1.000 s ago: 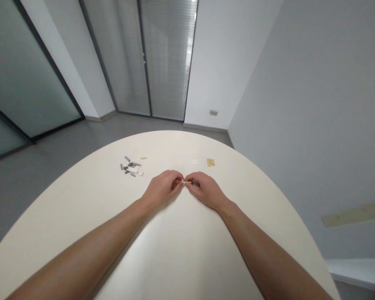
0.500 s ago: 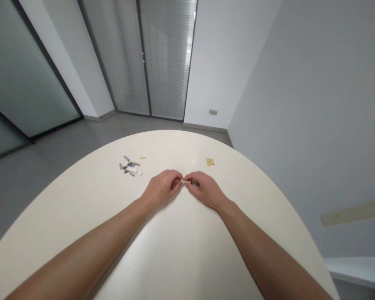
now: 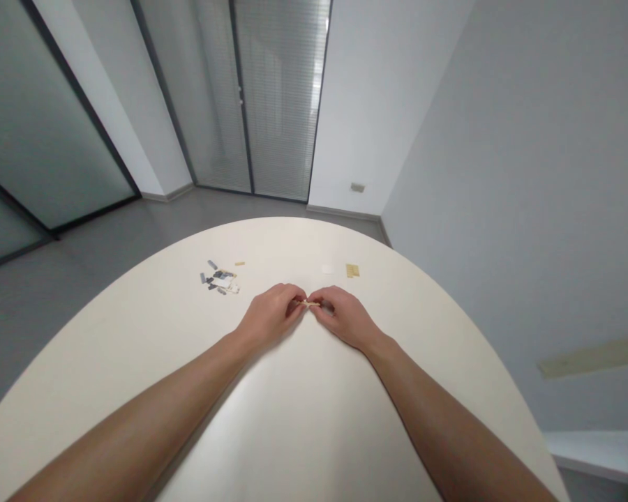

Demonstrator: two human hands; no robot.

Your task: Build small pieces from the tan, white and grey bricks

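Observation:
Near the middle of the white table (image 3: 303,390), my left hand (image 3: 273,312) and my right hand (image 3: 344,314) meet fingertip to fingertip. Between them is a small, thin tan piece (image 3: 308,303), pinched by the thumb and fingers of both hands. Most of it is covered by the fingers, so its exact kind cannot be made out. Past my right hand lie a few flat tan pieces (image 3: 352,270) and a thin white sheet (image 3: 327,269).
Beyond my left hand is a loose pile of small grey, dark and white pieces (image 3: 222,279). One tan strip (image 3: 239,263) lies apart from it. The table's curved far edge (image 3: 282,218) faces glass doors (image 3: 277,104) and a wall.

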